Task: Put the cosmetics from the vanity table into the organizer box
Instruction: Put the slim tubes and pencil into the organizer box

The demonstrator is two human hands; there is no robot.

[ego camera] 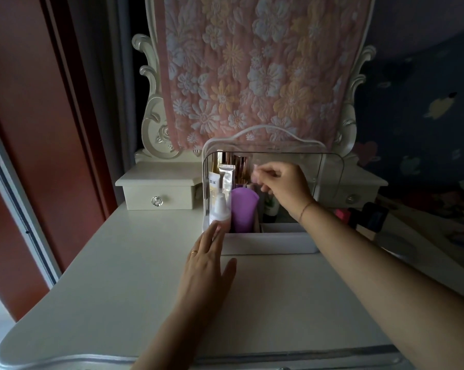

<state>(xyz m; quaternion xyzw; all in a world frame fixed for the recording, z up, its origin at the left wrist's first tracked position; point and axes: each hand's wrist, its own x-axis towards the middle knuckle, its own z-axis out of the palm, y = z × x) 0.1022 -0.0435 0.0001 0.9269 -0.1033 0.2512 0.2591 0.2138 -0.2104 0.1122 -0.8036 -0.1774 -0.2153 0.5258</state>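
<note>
Several cosmetics already stand inside the organizer box (pixel 268 244), which sits toward the back edge of the tabletop (pixel 118 276), roughly midway between its left and right sides, just in front of the mirror frame draped with a floral cloth (pixel 252 70). At the box's left end I can see a white dropper bottle (pixel 220 209) at the front, a silver tube (pixel 227 180) upright behind it, and a yellow-and-white tube (pixel 214 182) beside that; a purple tube (pixel 243 209) stands just to their right. Further back, a row of rose-gold sticks (pixel 239 161) lines the rear wall. The low front compartment looks bare white from here. My left hand (pixel 208 257) lies flat with fingers together and extended, its tips touching the box's front left corner near the dropper bottle. My right hand (pixel 281 182) reaches into the box's upper middle, fingertips drawn together in a pinch; whether they hold something small, I cannot tell. Off the tabletop's right edge lie dark and red items (pixel 364 214), blurred.
</note>
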